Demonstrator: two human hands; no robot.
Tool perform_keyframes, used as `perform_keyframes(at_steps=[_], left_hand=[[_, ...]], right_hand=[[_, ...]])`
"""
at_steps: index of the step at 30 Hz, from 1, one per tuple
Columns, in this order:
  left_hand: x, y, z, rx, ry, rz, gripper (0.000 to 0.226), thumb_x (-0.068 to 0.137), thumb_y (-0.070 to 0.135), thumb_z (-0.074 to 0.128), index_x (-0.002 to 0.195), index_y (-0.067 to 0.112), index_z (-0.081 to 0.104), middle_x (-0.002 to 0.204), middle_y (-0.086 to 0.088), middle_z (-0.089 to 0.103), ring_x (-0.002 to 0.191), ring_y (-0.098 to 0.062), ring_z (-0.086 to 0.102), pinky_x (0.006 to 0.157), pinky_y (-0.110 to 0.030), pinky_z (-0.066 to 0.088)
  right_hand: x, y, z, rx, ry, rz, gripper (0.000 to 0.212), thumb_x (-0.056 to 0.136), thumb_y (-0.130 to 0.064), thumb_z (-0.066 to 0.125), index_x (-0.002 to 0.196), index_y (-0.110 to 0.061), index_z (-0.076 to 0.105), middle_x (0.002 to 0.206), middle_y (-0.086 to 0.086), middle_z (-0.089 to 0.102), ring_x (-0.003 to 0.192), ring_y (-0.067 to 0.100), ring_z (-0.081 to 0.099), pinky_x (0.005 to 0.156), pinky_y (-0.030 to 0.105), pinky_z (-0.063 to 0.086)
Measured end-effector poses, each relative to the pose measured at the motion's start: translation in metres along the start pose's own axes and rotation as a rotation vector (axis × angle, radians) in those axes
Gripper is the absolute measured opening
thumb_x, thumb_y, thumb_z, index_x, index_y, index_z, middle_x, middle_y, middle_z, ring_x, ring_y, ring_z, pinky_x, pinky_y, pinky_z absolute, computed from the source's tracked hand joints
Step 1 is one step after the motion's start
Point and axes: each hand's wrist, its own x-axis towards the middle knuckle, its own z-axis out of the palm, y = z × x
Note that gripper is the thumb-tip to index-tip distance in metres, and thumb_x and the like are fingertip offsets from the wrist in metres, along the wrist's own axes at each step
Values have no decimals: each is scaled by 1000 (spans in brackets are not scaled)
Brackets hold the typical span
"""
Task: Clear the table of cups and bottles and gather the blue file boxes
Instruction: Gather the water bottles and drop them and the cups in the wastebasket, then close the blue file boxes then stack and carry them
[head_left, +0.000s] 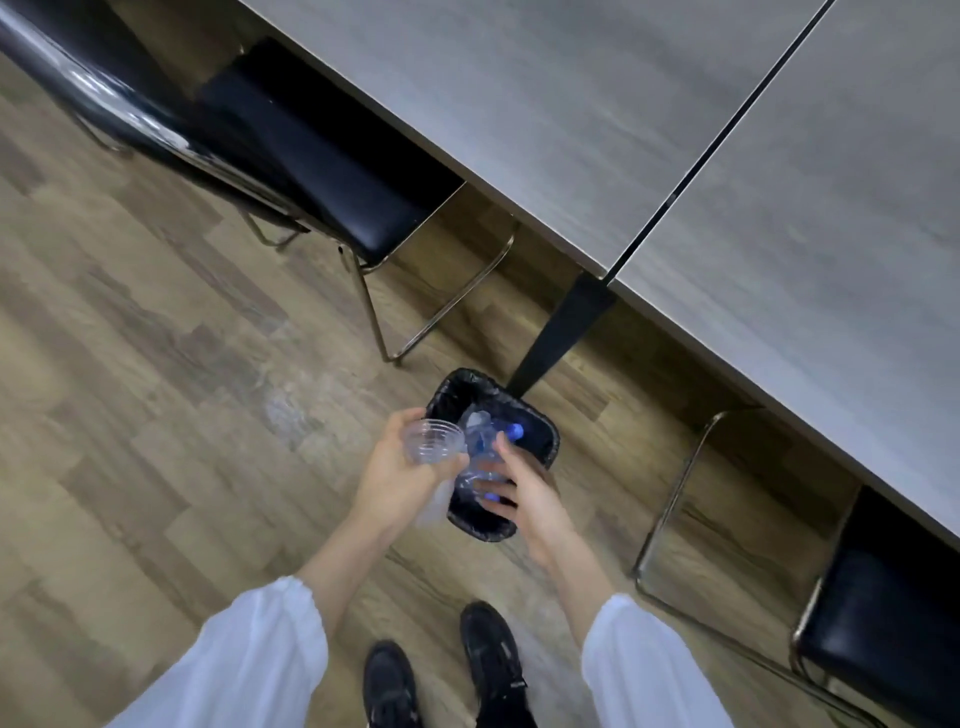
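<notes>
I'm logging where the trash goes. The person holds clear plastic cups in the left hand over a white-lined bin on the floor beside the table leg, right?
Nearly: the bin has a black liner, not white, as the head view shows. The left hand does hold clear plastic cups over it, on the floor beside the table leg.

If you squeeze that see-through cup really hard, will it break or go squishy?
The clear plastic cup in the left hand looks thin-walled and ribbed, so it would probably crumple or crack rather than shatter. It seems empty, so likely very light. Dropped toward the black-lined bin, it might bounce or roll, since its body is round.
</notes>
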Motion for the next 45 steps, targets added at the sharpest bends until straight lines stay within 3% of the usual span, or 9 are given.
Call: perform_keyframes(at_steps=[3, 5, 8, 15, 22, 30, 34, 40, 45], left_hand=[[7, -1, 12, -292, 8, -162, 62, 78, 22, 86, 129, 16, 51, 114, -3, 69, 102, -23, 70, 87, -36, 56], [14, -6, 21, -299, -42, -200, 86, 70, 34, 89, 141, 13, 47, 121, -7, 70, 109, -28, 70, 97, -48, 55], [21, -15, 33, -119, -78, -143, 124, 51, 61, 87, 155, 29, 29, 144, 1, 56, 129, -21, 57, 109, -46, 47], [27, -37, 30, -105, 10, -120, 66, 89, 41, 73, 143, 13, 49, 136, -5, 59, 115, -20, 64, 102, -43, 52], [-6, 25, 32, -130, -19, -36, 15, 95, 24, 69, 105, 14, 68, 104, -8, 69, 91, -18, 65, 95, -40, 53], [-130, 154, 23, -155, -25, 417, 6, 92, 17, 71, 92, 22, 73, 90, -5, 77, 81, -21, 74, 77, -35, 59], [-245, 231, 12, -220, -175, 637, 7, 93, 16, 70, 91, 22, 71, 89, -6, 76, 76, -16, 72, 70, -25, 58], [-421, 311, 14, -261, -449, 888, 8, 97, 19, 64, 99, 14, 71, 86, -9, 73, 72, -16, 69, 67, -28, 58], [-559, 343, 50, -225, -668, 1001, 14, 96, 17, 66, 97, 4, 71, 78, -12, 72, 65, -18, 67, 61, -32, 57]], right_hand=[[-31, 1, 6, -221, -311, -131, 43, 90, -27, 73, 130, -33, 59, 108, -8, 74, 96, 13, 71, 88, 34, 54], [-22, 10, 9, -271, -219, -154, 43, 87, -19, 74, 126, -28, 59, 102, 2, 75, 79, 20, 71, 75, 38, 57], [12, 20, 8, -246, -3, -95, 49, 86, -28, 70, 132, -17, 55, 99, 11, 73, 65, 19, 66, 61, 35, 58], [58, 52, -11, -416, 221, 113, 73, 68, -50, 79, 129, -21, 53, 121, 0, 67, 104, 24, 67, 72, 35, 58], [6, -7, -3, -297, 285, -207, 27, 81, -46, 64, 100, -26, 64, 108, 8, 73, 90, 25, 67, 91, 43, 55], [-197, -127, -12, -83, 298, -620, 12, 98, -23, 60, 90, -27, 68, 83, 2, 72, 65, 10, 66, 72, 39, 60], [-341, -164, -27, -20, 377, -812, 19, 100, -24, 57, 103, -10, 70, 88, 10, 72, 71, 17, 67, 73, 40, 59], [-554, -169, -62, 46, 633, -1033, 22, 100, -27, 57, 103, -10, 71, 90, 12, 74, 77, 28, 71, 69, 37, 59], [-709, -148, -110, 139, 850, -1130, 22, 99, -29, 58, 102, -11, 71, 85, 3, 71, 69, 20, 68, 63, 34, 57]])
